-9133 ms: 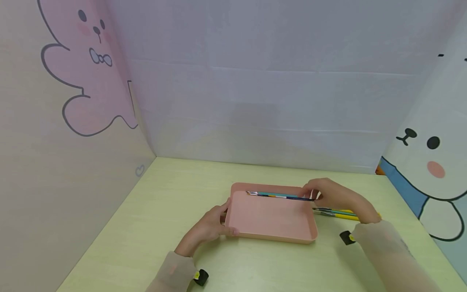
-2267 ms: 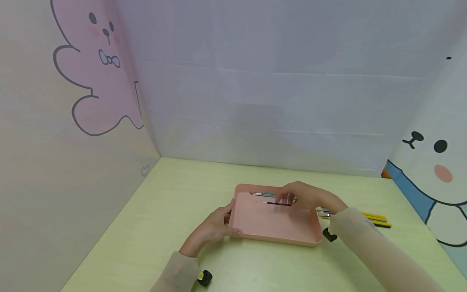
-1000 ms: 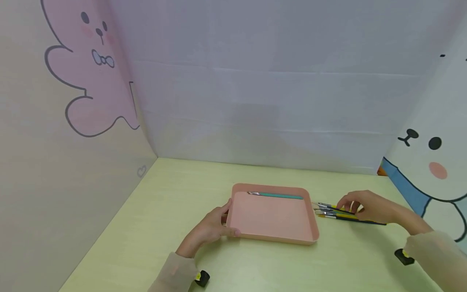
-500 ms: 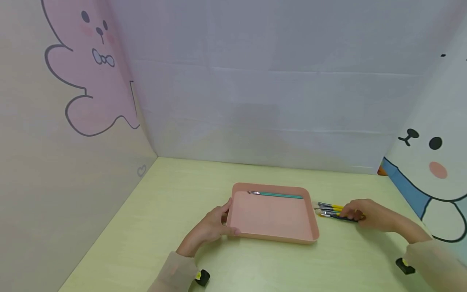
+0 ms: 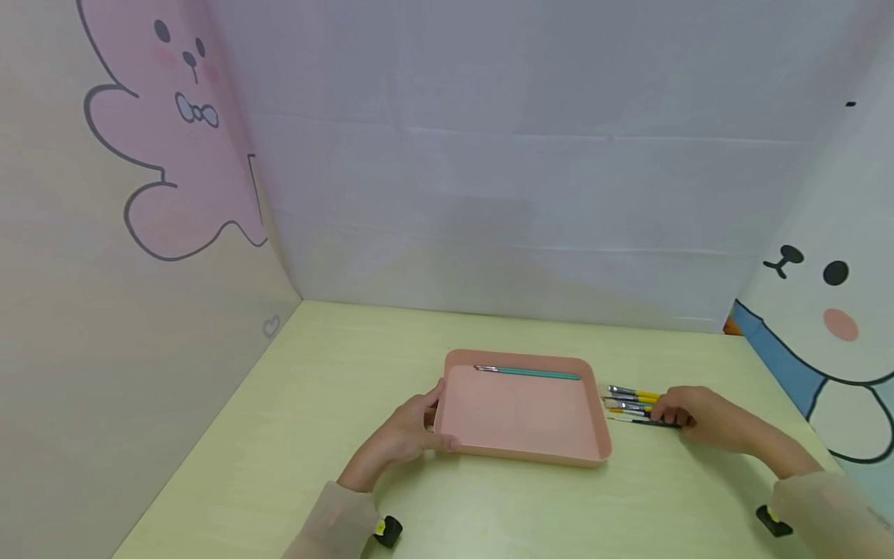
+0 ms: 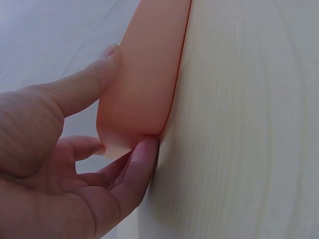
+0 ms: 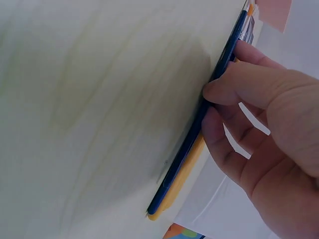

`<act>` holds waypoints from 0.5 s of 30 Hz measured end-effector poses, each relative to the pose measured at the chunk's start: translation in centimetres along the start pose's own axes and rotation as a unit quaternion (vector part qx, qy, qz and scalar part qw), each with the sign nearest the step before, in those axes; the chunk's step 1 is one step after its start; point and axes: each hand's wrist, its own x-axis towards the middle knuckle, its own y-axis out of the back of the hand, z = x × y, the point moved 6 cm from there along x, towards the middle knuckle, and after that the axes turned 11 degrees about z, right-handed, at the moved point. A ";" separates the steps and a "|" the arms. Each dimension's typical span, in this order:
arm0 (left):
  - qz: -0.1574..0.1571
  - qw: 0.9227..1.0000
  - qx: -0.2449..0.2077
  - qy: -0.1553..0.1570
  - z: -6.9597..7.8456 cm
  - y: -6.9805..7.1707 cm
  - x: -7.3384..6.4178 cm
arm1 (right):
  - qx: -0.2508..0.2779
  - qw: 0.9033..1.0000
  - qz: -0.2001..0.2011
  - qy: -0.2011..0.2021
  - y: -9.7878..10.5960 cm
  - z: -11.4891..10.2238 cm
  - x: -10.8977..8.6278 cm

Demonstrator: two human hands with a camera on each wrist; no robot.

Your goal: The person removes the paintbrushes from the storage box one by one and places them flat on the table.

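A shallow pink tray (image 5: 524, 419) lies on the table, with teal-handled paintbrushes (image 5: 541, 374) along the inside of its far wall. My left hand (image 5: 405, 431) grips the tray's left end; in the left wrist view its thumb presses one wall and its fingers curl at the corner. Right of the tray, my right hand (image 5: 705, 419) is at a bunch of paintbrushes (image 5: 632, 394), some yellow-handled. Thumb and fingers pinch a dark blue paintbrush (image 7: 182, 154) on the bunch's near side. A yellow handle (image 7: 185, 175) runs beside it. My right hand hides much of the handles.
The pale wooden table (image 5: 517, 512) meets a white back sheet (image 5: 489, 233). Printed side sheets carry a pink bear (image 5: 188, 147) on the left and a white bear (image 5: 831, 326) on the right.
My right hand has moved right, from inside the tray to the bunch, and the dark paintbrush it held there has left the tray. Lately it shifted slightly nearer. My left hand stays on the tray.
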 end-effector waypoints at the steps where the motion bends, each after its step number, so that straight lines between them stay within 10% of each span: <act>1: 0.000 1.000 0.001 0.000 0.0 0.0 0.0 | -0.004 1.000 0.001 -0.002 -0.1 0.0 0.0; 15: 0.001 1.000 -0.002 0.001 0.1 0.0 -0.1 | -0.045 0.999 0.022 -0.006 0.3 -0.1 0.2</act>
